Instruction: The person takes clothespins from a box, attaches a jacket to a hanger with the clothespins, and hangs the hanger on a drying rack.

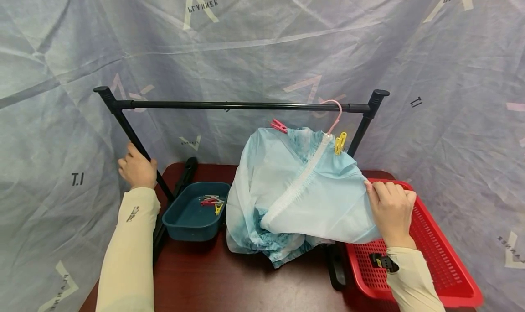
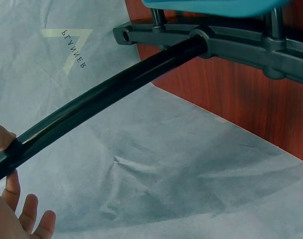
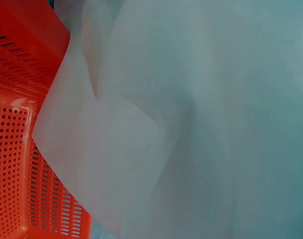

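Note:
A light blue garment (image 1: pixel 311 193) with a white trim strip hangs from a pink hanger (image 1: pixel 336 116) near the right end of the black rack's bar (image 1: pixel 229 105). One pink clothespin (image 1: pixel 279 126) and one yellow clothespin (image 1: pixel 340 143) sit at its top. My right hand (image 1: pixel 391 209) pinches the garment's right edge and draws it out sideways; in the right wrist view the pale cloth (image 3: pixel 191 124) fills most of the picture. My left hand (image 1: pixel 138 167) grips the rack's left post (image 2: pixel 106 94) between thumb and forefinger, the other fingers loosely extended.
A dark teal basin (image 1: pixel 193 230) holding several small clothespins (image 1: pixel 212 202) stands left of the garment. Under my right forearm is a red perforated basket (image 1: pixel 445 252). The rack's feet (image 2: pixel 241 47) rest on the reddish-brown table (image 1: pixel 205 280), before a grey printed backdrop.

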`<action>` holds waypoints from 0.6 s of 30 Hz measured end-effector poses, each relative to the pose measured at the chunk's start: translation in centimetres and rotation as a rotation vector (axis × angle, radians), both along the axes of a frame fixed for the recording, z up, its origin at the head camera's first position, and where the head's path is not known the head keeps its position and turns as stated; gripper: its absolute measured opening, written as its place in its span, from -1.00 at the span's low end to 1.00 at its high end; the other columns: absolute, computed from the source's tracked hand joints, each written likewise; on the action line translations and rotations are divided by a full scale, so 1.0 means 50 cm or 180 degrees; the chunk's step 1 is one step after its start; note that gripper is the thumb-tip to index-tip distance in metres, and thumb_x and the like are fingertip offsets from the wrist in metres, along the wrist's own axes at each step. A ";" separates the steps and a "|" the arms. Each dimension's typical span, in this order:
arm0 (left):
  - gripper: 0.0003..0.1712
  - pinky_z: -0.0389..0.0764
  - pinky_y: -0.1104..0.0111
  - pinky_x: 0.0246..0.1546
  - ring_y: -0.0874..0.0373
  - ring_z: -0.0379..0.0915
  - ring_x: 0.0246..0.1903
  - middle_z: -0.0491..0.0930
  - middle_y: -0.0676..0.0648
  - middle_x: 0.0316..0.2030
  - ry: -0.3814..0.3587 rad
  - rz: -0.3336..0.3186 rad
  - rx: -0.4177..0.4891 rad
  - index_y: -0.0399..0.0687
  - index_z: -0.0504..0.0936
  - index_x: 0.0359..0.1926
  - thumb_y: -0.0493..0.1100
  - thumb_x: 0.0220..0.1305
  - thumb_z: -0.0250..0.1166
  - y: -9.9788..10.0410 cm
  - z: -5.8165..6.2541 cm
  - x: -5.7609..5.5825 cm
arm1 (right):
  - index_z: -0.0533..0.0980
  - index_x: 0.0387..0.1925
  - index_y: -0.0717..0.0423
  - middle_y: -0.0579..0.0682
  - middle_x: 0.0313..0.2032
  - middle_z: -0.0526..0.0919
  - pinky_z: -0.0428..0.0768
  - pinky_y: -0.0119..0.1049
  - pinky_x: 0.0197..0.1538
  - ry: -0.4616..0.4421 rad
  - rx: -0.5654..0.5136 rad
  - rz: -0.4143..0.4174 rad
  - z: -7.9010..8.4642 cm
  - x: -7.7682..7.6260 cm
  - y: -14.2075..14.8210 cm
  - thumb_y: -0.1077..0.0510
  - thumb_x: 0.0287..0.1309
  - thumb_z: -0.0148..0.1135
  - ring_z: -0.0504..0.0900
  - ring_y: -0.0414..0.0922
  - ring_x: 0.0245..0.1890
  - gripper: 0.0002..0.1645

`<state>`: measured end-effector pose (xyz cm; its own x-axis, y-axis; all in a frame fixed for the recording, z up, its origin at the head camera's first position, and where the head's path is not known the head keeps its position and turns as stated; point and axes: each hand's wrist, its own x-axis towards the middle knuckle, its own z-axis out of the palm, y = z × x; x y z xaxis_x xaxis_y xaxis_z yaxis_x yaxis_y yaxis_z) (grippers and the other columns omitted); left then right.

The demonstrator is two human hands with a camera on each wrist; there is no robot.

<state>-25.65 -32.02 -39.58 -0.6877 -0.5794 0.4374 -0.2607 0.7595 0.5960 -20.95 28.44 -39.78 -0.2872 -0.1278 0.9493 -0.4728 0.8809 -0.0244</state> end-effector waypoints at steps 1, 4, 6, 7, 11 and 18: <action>-0.14 0.18 -0.22 0.06 -0.48 0.17 0.08 0.31 -0.57 0.18 0.0008 0.0004 -0.0005 -0.27 -0.08 0.49 -0.23 0.36 0.22 0.000 0.000 0.000 | 0.51 -0.50 0.29 0.24 -0.60 0.44 0.12 0.12 -0.36 -0.0007 -0.0004 0.0003 -0.001 0.000 0.000 0.12 0.24 0.29 0.42 0.28 -0.55 -0.69; -0.14 0.18 -0.22 0.06 -0.47 0.16 0.08 0.31 -0.56 0.19 0.0008 0.0015 -0.0019 -0.27 -0.07 0.49 -0.23 0.36 0.22 0.001 -0.001 0.000 | 0.50 -0.50 0.29 0.25 -0.60 0.45 0.12 0.12 -0.36 -0.0015 -0.0010 0.0006 -0.004 -0.001 0.000 0.16 0.20 0.32 0.42 0.28 -0.55 -0.72; -0.14 0.18 -0.22 0.05 -0.47 0.16 0.08 0.31 -0.56 0.19 0.0006 0.0024 -0.0028 -0.28 -0.07 0.49 -0.23 0.36 0.22 0.001 -0.002 0.000 | 0.50 -0.50 0.29 0.25 -0.60 0.45 0.12 0.13 -0.36 -0.0018 -0.0013 0.0010 -0.005 -0.002 0.001 0.18 0.18 0.33 0.42 0.28 -0.55 -0.73; -0.15 0.18 -0.22 0.05 -0.47 0.16 0.08 0.31 -0.56 0.19 0.0011 0.0029 -0.0034 -0.28 -0.07 0.49 -0.23 0.36 0.22 0.001 -0.003 0.000 | 0.50 -0.50 0.29 0.25 -0.60 0.46 0.12 0.13 -0.36 -0.0017 -0.0012 0.0008 -0.006 -0.002 0.001 0.19 0.18 0.33 0.41 0.28 -0.55 -0.73; -0.15 0.18 -0.22 0.03 -0.47 0.17 0.07 0.32 -0.55 0.18 0.0039 0.0047 -0.0062 -0.29 -0.05 0.48 -0.23 0.35 0.24 0.002 -0.005 0.000 | 0.50 -0.51 0.28 0.25 -0.60 0.46 0.12 0.13 -0.35 -0.0022 -0.0025 0.0006 -0.010 -0.004 0.002 0.19 0.18 0.34 0.41 0.27 -0.56 -0.74; -0.15 0.17 -0.22 0.02 -0.46 0.15 0.08 0.31 -0.55 0.20 0.0041 0.0031 -0.0092 -0.30 -0.06 0.48 -0.23 0.37 0.23 0.002 -0.005 0.001 | 0.51 -0.50 0.28 0.26 -0.59 0.47 0.12 0.13 -0.34 -0.0032 -0.0059 -0.0003 -0.017 -0.006 0.003 0.16 0.20 0.32 0.40 0.27 -0.56 -0.72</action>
<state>-25.62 -31.92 -39.83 -0.6763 -0.5731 0.4628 -0.2606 0.7738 0.5773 -21.26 28.58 -40.62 -0.2969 -0.1100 0.9485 -0.4716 0.8806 -0.0455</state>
